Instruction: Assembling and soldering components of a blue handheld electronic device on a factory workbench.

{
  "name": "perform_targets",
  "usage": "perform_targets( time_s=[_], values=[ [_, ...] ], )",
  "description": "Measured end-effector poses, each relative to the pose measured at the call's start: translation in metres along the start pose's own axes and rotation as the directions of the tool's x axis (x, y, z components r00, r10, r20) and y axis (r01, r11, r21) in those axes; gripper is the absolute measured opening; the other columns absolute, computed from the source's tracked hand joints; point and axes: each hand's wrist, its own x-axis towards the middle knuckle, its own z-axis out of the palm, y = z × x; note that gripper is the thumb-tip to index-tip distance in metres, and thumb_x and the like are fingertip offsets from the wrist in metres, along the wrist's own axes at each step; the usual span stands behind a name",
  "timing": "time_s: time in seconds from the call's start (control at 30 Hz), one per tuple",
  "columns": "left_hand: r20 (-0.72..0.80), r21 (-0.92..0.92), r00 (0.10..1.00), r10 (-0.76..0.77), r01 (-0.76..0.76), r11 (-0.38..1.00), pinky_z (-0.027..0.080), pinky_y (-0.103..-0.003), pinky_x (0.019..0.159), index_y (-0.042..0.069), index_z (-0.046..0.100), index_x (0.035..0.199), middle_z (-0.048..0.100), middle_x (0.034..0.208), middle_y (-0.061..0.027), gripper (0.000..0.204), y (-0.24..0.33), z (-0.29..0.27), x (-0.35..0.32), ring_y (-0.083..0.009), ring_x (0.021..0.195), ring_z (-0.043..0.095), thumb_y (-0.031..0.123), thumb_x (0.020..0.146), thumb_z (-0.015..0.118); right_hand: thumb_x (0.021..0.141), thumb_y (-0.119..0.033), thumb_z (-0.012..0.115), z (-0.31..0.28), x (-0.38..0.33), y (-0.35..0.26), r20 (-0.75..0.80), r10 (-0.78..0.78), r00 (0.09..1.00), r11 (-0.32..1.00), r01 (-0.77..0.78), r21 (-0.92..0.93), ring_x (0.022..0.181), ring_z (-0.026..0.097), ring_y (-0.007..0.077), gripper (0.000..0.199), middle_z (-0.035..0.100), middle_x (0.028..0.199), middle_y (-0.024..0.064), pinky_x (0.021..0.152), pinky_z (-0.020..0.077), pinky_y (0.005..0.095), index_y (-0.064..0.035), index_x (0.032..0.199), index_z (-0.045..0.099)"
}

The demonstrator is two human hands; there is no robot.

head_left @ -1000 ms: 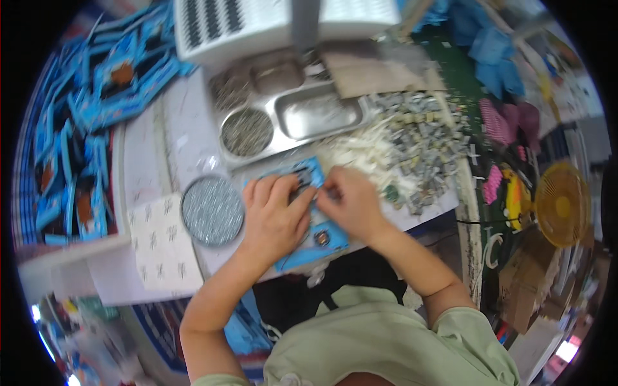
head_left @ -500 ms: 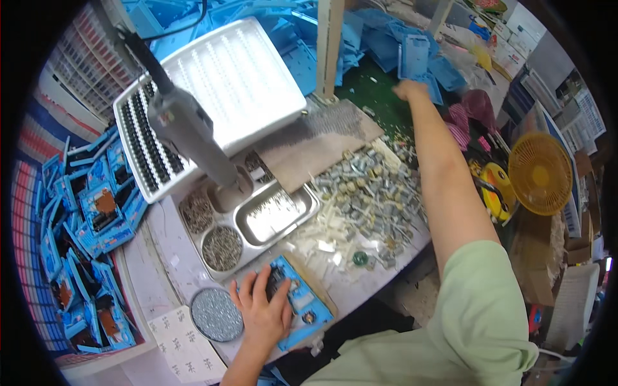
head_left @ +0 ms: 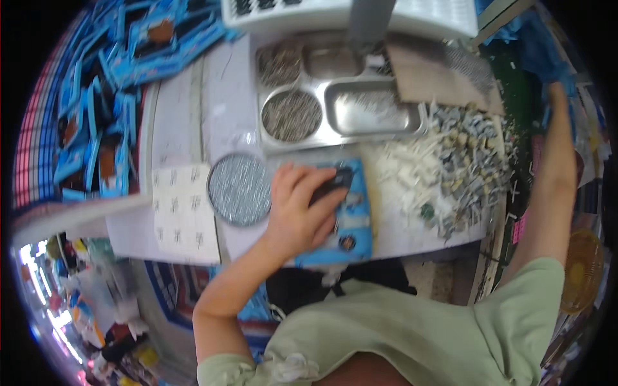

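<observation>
A shallow blue plastic casing (head_left: 356, 225) lies on the table in front of me, with a coil-like round part near its lower corner. My left hand (head_left: 299, 209) rests over it, fingers bent around a black part (head_left: 335, 185) in the casing. Far out at the right, my right arm stretches to the blue plastic pieces (head_left: 541, 48). My right hand (head_left: 556, 96) is small and blurred there; its fingers, and anything in them, cannot be made out. Beside my left hand sits a round dish (head_left: 240, 190) of small silvery pins.
Behind the casing stands a steel compartment tray (head_left: 322, 138) with screws. Loose metal and white parts (head_left: 467, 167) lie to the right, below a brown board (head_left: 425, 74). A grey tool (head_left: 370, 22) hangs near a white rack (head_left: 431, 16). Filled blue casings (head_left: 119, 161) crowd the left.
My view has swung right and downward, so the table things appear shifted. My left hand stays on the casing. My right arm remains outstretched among the blue pieces.
</observation>
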Motion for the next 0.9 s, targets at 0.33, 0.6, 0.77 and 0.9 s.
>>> perform_targets(
  time_s=[0.33, 0.6, 0.77, 0.9],
  values=[
    [-0.003, 0.094, 0.997, 0.078, -0.077, 0.993, 0.036, -0.045, 0.094, 0.012, 0.068, 0.113, 0.066, 0.109, -0.0038, 0.037, 0.027, 0.012, -0.002, -0.0236, 0.103, 0.059, 0.014, 0.076, 0.071, 0.095, 0.000, 0.056, -0.156, -0.050, -0.057, -0.183, 0.277, 0.943, 0.450, 0.041, 0.892, 0.114, 0.063, 0.0276, 0.034, 0.061, 0.127, 0.0209, 0.094, 0.0592, 0.0380, 0.0096, 0.128, 0.055],
    [-0.099, -0.360, 0.958, -0.270, 0.218, 0.907, 0.048, -0.037, 0.086, 0.003, 0.061, 0.125, 0.065, 0.114, -0.0091, 0.038, -0.002, -0.045, -0.004, -0.0211, 0.098, 0.062, 0.014, 0.089, 0.067, 0.095, 0.003, 0.056, -0.167, -0.348, -0.079, 0.151, -0.343, 0.927, -0.589, -0.337, 0.735, 0.100, 0.066, 0.0178, 0.044, 0.062, 0.126, 0.0153, 0.075, 0.0606, 0.0217, 0.0024, 0.139, 0.050],
    [0.251, -0.917, 0.869, -0.427, 0.355, 0.183, 0.054, -0.032, 0.084, -0.001, 0.043, 0.141, 0.061, 0.123, -0.0135, 0.052, 0.040, -0.065, 0.010, -0.0164, 0.099, 0.064, 0.007, 0.095, 0.066, 0.096, 0.000, 0.056, -0.169, -0.496, -0.170, 0.321, -0.531, 0.784, -0.374, -0.557, 0.741, 0.092, 0.069, 0.0112, 0.060, 0.061, 0.134, 0.0153, 0.060, 0.0589, 0.0167, -0.0042, 0.153, 0.038],
    [0.036, -0.863, 0.836, -0.548, 0.303, 0.405, 0.059, -0.035, 0.079, -0.008, 0.024, 0.154, 0.065, 0.120, -0.0201, 0.081, 0.042, -0.049, 0.011, -0.0212, 0.092, 0.070, 0.003, 0.090, 0.072, 0.097, 0.001, 0.060, -0.173, -0.512, -0.190, 0.206, -0.649, 0.733, 0.083, -0.202, 0.976, 0.076, 0.065, 0.0120, 0.063, 0.068, 0.096, 0.0062, 0.060, 0.0533, 0.0228, -0.0049, 0.155, 0.037]
  ],
)
